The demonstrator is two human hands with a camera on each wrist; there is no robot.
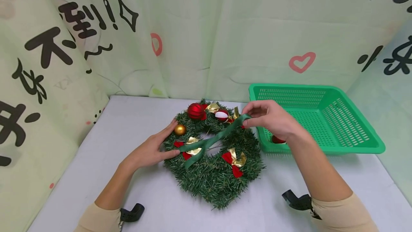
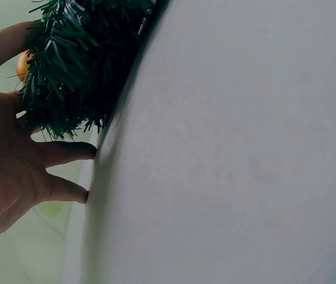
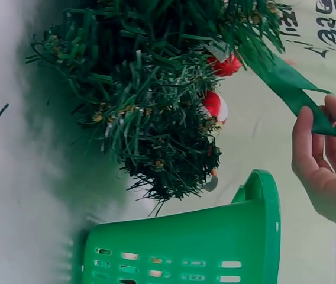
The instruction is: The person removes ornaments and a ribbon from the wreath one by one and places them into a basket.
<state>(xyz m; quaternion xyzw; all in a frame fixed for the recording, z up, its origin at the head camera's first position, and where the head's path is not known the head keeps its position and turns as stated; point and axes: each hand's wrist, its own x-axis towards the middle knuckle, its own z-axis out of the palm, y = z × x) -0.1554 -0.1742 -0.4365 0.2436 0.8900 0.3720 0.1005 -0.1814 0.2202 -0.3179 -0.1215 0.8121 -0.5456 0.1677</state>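
A green pine-like wreath (image 1: 212, 185) lies on the table, trimmed with red and gold bows (image 1: 234, 162), a red ball (image 1: 196, 111), a small gold ball (image 1: 180, 129) and a red-and-white ball (image 1: 221, 115). Across its centre runs a green ribbon (image 1: 222, 134). My right hand (image 1: 270, 119) pinches the ribbon's right end between thumb and fingers, above the wreath; the right wrist view shows this ribbon (image 3: 289, 83) stretched. On the left side, my left hand (image 1: 154, 146) rests against the wreath with fingers spread, its thumb by the ribbon's left part. Two of its fingertips (image 2: 79, 194) reach the tabletop.
A green plastic basket (image 1: 363, 135) with perforated sides stands at the right, close to the wreath. Inside its near left corner is a dark red ball (image 1: 278, 139). A printed curtain (image 1: 193, 46) hangs behind the white table (image 1: 135, 117).
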